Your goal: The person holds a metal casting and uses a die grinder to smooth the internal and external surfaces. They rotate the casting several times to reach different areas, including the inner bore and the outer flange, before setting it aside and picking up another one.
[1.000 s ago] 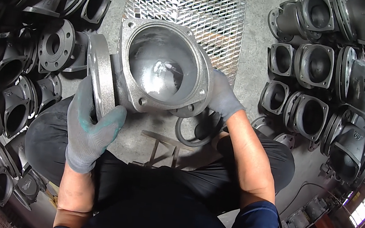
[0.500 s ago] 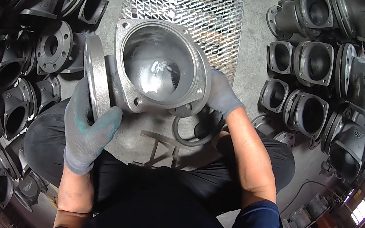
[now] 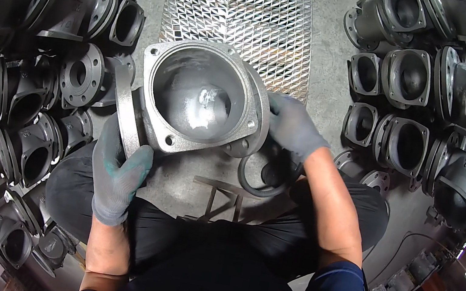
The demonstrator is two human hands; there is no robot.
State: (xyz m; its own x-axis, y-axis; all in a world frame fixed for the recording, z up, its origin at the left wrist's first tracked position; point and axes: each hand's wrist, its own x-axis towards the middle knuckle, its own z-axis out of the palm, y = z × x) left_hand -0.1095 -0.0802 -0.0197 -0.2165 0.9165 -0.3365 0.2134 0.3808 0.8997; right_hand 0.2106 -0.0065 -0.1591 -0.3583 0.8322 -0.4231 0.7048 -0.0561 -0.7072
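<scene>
A grey cast-metal valve body (image 3: 178,84) is held up in front of me between both hands, its wide round opening with a four-cornered flange turned up toward me. My left hand (image 3: 116,178), in a grey glove with green patches, grips the round left end flange (image 3: 127,115); the thumb is on the near side and the fingers are hidden behind. My right hand (image 3: 297,128), gloved in grey, holds the edge of the right end flange (image 3: 260,110), its fingertips partly out of sight. Light falls on the smooth inner wall.
Stacks of similar flanged valve bodies line the left (image 3: 31,155) and right (image 3: 407,82). A patterned metal sheet (image 3: 243,11) lies on the floor ahead. Below the held part are a dark ring (image 3: 258,192) and a small metal stand (image 3: 226,187), between my legs.
The valve body has come slightly nearer and tilted a little, with both hands keeping hold of it. The whole view has shifted slightly, so the surroundings appear farther right.
</scene>
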